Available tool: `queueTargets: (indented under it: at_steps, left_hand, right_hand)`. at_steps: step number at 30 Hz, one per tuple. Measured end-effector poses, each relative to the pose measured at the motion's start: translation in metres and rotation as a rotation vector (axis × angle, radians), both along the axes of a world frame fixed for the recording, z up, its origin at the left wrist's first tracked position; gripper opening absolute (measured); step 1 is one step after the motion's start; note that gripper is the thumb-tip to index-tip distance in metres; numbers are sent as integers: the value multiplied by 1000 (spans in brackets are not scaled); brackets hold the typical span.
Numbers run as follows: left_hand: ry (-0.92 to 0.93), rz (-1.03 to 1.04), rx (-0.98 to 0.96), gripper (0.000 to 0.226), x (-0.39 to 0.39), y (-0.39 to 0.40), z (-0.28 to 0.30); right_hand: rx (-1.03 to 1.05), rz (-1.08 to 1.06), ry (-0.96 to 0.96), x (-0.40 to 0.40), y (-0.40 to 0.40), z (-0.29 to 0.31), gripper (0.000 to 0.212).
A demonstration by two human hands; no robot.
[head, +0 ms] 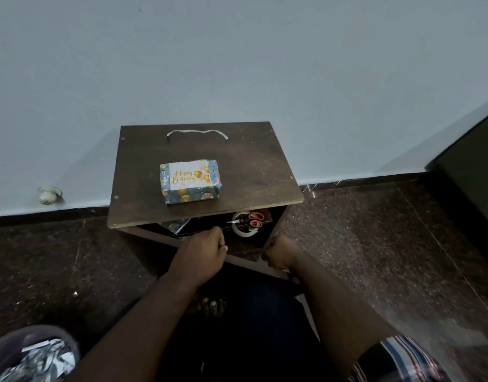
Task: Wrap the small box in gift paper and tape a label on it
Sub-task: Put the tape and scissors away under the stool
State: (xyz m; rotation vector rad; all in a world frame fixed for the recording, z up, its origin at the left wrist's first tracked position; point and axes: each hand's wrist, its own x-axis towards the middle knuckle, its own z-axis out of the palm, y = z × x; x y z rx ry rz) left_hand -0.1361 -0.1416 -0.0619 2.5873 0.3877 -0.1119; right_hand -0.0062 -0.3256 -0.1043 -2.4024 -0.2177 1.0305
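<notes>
The small box (190,181) is sitting on the dark wooden counter (254,166), well beyond both hands and a little to the far side of the left hand (203,253). It is already covered in blue gift paper printed with small animal faces, and a white label (188,176) reading "Happy Birthday" with gold balloons is lying flat on its top face. Farther back on the counter, past the box, a thin curled white strip (197,132) is lying on the wood.

The left hand is reaching in under the counter's front edge, its fingers curled inward at the lip of the open shelf (245,245) below; whether they are gripping anything cannot be told, since the fingertips are hidden. The right hand (278,255) is resting just to the right of the left hand, at the shelf's front corner, with its fingers folded under and out of sight, so its grip cannot be told either. The two hands are near each other but apart.

Inside the shelf, just beyond the right hand, red-handled scissors (249,219) are lying across a roll of tape (244,226). Beyond the left hand, a scrap of the same gift paper (174,225) is showing under the counter's edge. The counter is standing on a dark speckled floor (361,244) against a pale wall (237,64).
</notes>
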Motion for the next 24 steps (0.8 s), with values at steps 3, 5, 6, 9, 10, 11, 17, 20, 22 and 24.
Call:
queueTargets:
  at_steps: [3,5,6,9,10,11,17,20,22,24]
  left_hand:
    - [-36,-96,96,12,-14,-3,3]
    - [-42,-132,149,8,-20,-6,3]
    - [-47,-129,158,5,-21,-7,2]
    - [-97,-91,193,10,-20,-12,-3]
    - [-101,-80,219,14,-18,-13,-5]
    - [-85,-67,248,19,-15,-15,-6]
    - [39,-7,292,38,4,-20,5]
    - [65,16,306,42,12,-20,6]
    - [89,20,320,48,16,-19,6]
    - [112,26,330,53,19,-18,4]
  right_hand:
    - [-19,80,-208,-17,-12,27,14]
    - [-15,214,-276,-28,-18,36,14]
    - [-33,278,-307,-31,-17,38,16]
    - [-152,391,-490,-38,-9,47,24]
    - [-194,395,-543,-37,-5,48,24]
    - [-231,395,-576,-38,0,51,24]
    - [-143,322,-614,-26,9,48,21]
    - [-117,330,-614,-18,9,43,22]
    - [-108,368,-617,-13,9,35,23]
    - [-113,407,-615,-9,8,26,24]
